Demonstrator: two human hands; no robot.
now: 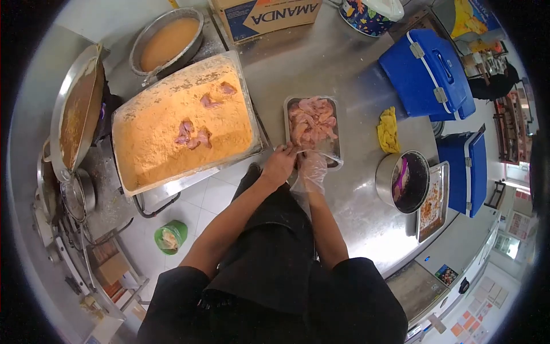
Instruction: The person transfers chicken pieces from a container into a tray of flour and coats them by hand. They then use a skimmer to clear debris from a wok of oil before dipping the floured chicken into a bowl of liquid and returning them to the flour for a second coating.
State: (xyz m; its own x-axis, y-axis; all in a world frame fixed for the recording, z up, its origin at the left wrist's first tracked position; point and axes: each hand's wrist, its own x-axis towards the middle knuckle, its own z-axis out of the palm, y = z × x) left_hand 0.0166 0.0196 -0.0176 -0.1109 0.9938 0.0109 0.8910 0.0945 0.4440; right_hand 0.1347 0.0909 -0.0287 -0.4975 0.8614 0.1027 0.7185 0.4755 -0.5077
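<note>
My left hand [279, 164] is bare, its fingers closed on the edge of a clear plastic glove [314, 171]. That glove covers my right hand [311, 166], whose fingers are partly hidden by the glove and the tray edge. Both hands are at the near end of a metal tray [336, 156] that holds raw chicken pieces [312, 121]. To the left stands a large tub [246, 86] of orange flour [154, 137] with several meat pieces [192, 136] lying on it.
A bowl of orange liquid [171, 43] stands behind the tub. On the right are a yellow cloth [388, 131], a round pot [385, 178], a crumb-covered tray [432, 200] and blue coolers [418, 74]. A green bin [171, 236] stands on the floor. Another person [495, 86] is at far right.
</note>
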